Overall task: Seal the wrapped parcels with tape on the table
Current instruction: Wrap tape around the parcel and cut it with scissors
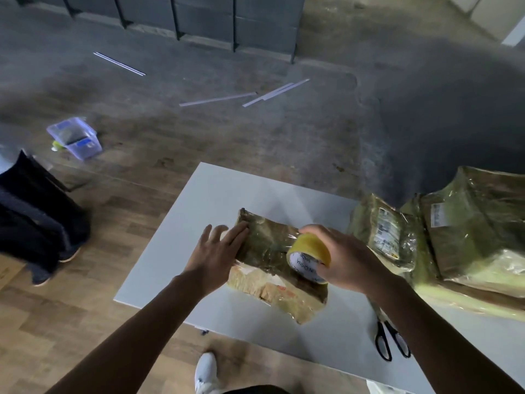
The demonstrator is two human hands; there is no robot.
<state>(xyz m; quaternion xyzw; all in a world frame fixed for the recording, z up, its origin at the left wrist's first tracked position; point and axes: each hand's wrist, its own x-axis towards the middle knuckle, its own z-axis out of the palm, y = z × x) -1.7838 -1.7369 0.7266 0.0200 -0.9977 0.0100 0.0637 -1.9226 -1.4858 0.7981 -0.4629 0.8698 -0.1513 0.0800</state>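
Head view: the parcel [267, 248] lies between the hands. The left hand [218, 251] presses flat on its left edge; the right hand [346, 260] grips the tape roll [308, 253].

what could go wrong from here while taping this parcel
1. The left hand only lies flat on one end of the parcel, so pulling the tape roll with the right hand could drag the parcel sideways.
2. The parcel's glossy wrap looks wrinkled, so tape may crease or bond poorly.
3. The scissors lie near the table edge; a sweep could knock them off.
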